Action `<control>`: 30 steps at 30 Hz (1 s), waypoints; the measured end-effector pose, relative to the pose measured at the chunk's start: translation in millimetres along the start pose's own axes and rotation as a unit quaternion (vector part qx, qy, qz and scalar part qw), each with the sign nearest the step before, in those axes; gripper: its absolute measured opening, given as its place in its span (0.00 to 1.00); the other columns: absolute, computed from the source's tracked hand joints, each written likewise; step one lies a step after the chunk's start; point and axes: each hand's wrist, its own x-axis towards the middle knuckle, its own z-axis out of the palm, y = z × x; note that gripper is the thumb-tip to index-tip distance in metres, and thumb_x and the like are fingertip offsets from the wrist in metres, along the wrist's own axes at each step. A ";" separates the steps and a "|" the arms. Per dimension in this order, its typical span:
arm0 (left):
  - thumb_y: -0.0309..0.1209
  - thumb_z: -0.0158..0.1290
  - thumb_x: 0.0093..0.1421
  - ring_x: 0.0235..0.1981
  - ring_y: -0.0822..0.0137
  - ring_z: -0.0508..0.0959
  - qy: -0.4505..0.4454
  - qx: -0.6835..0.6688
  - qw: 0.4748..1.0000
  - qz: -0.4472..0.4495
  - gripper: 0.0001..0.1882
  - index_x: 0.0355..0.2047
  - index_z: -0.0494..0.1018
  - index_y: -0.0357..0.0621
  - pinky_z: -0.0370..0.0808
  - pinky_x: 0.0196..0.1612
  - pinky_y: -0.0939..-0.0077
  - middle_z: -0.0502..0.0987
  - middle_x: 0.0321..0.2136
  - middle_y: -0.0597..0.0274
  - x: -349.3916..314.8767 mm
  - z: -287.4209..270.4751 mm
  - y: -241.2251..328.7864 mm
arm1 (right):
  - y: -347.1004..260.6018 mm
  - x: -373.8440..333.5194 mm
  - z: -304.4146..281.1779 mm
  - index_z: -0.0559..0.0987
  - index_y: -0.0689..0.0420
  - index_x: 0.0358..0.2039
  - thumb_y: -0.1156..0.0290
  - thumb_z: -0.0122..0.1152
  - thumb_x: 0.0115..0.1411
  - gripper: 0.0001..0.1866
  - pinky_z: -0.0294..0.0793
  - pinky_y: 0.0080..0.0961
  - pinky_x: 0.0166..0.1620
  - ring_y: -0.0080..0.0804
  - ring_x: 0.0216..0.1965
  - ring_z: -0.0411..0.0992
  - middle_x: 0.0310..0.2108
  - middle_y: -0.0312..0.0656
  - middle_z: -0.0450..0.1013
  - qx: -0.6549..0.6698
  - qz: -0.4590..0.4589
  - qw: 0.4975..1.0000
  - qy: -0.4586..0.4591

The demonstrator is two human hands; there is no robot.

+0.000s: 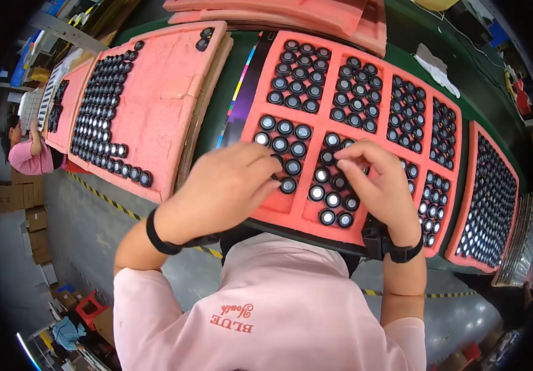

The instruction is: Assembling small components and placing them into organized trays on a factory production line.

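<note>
A pink foam tray [260, 213] with several compartments lies in front of me, filled with rows of black round parts with silvery or grey tops. My left hand [223, 185] reaches over the near-left compartment, fingers curled, with the fingertips at a black round part [277, 162] at the left of that group. Over the neighbouring compartment, my right hand [381, 182] bends its thumb and forefinger together at a black round part [346, 144]. My palms and fingers partly hide the parts beneath them.
A second pink foam board [161, 93] with similar parts lies to the left, and another filled tray [464, 232] to the right. Pink foam sheets [279, 15] are at the back. A white glove [436, 68] rests on the green surface. Another person [31, 154] stands far left.
</note>
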 end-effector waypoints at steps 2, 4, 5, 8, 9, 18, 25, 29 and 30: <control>0.27 0.60 0.48 0.32 0.56 0.75 0.009 -0.007 0.999 -0.035 0.11 0.33 0.74 0.42 0.73 0.35 0.66 0.73 0.30 0.58 -10.0 14.8 3.5 | -8.4 -7.0 2.2 0.77 0.62 0.33 0.78 0.60 0.55 0.05 0.71 0.21 0.35 0.25 0.30 0.71 0.29 0.38 0.73 -0.060 -0.018 0.998 -0.015; 0.27 0.60 0.47 0.33 0.56 0.75 0.011 -0.014 0.999 -0.050 0.11 0.33 0.75 0.42 0.73 0.35 0.64 0.73 0.31 0.58 -15.9 30.2 4.7 | -13.4 -15.1 5.7 0.77 0.61 0.32 0.77 0.63 0.52 0.06 0.71 0.24 0.34 0.31 0.30 0.72 0.28 0.40 0.71 -0.178 -0.065 0.981 -0.044; 0.27 0.61 0.47 0.33 0.56 0.75 0.022 -0.004 0.998 -0.065 0.11 0.33 0.75 0.42 0.73 0.35 0.65 0.73 0.31 0.58 -17.7 39.0 4.9 | -13.0 -18.5 8.8 0.77 0.61 0.32 0.77 0.63 0.52 0.06 0.71 0.24 0.34 0.31 0.30 0.72 0.28 0.40 0.71 -0.179 -0.061 0.981 -0.044; 0.28 0.61 0.47 0.33 0.57 0.75 0.043 0.012 0.995 -0.092 0.12 0.32 0.75 0.42 0.73 0.35 0.65 0.72 0.31 0.58 -19.8 57.7 6.0 | -7.2 -27.8 19.3 0.76 0.62 0.30 0.74 0.65 0.48 0.09 0.71 0.30 0.33 0.39 0.31 0.71 0.27 0.42 0.68 -0.279 -0.089 0.956 -0.027; 0.29 0.62 0.47 0.34 0.57 0.74 0.051 0.016 0.994 -0.099 0.12 0.32 0.75 0.42 0.72 0.35 0.65 0.72 0.31 0.59 -20.0 62.1 6.2 | -4.0 -30.1 23.5 0.76 0.62 0.30 0.74 0.65 0.48 0.09 0.71 0.30 0.33 0.39 0.31 0.71 0.27 0.42 0.68 -0.280 -0.085 0.956 -0.026; 0.30 0.63 0.45 0.36 0.56 0.72 0.064 0.004 0.993 -0.101 0.15 0.33 0.74 0.40 0.70 0.37 0.64 0.70 0.33 0.57 -20.2 73.7 3.2 | 12.6 -39.1 56.0 0.75 0.63 0.29 0.74 0.67 0.46 0.12 0.70 0.35 0.33 0.42 0.32 0.68 0.29 0.43 0.66 -0.356 -0.043 0.933 0.042; 0.28 0.63 0.45 0.36 0.56 0.72 0.103 -0.041 0.990 -0.089 0.16 0.34 0.72 0.40 0.68 0.39 0.63 0.73 0.34 0.57 -25.7 80.8 3.7 | 10.1 -41.5 60.4 0.75 0.62 0.29 0.74 0.67 0.45 0.12 0.70 0.36 0.34 0.43 0.33 0.69 0.31 0.44 0.67 -0.325 -0.041 0.941 0.086; 0.27 0.63 0.45 0.35 0.56 0.73 0.097 -0.064 0.990 -0.074 0.15 0.33 0.72 0.41 0.67 0.38 0.64 0.75 0.32 0.57 -21.0 80.1 7.7 | 12.4 -45.8 57.7 0.74 0.61 0.30 0.75 0.67 0.45 0.12 0.69 0.36 0.36 0.43 0.34 0.69 0.31 0.43 0.69 -0.308 -0.029 0.947 0.091; 0.27 0.62 0.45 0.34 0.56 0.73 0.092 -0.067 0.991 -0.076 0.14 0.33 0.72 0.41 0.67 0.38 0.64 0.75 0.30 0.58 -20.2 78.6 9.2 | 13.5 -45.5 59.2 0.74 0.61 0.30 0.75 0.67 0.45 0.12 0.69 0.36 0.36 0.43 0.34 0.69 0.31 0.43 0.69 -0.288 -0.036 0.953 0.088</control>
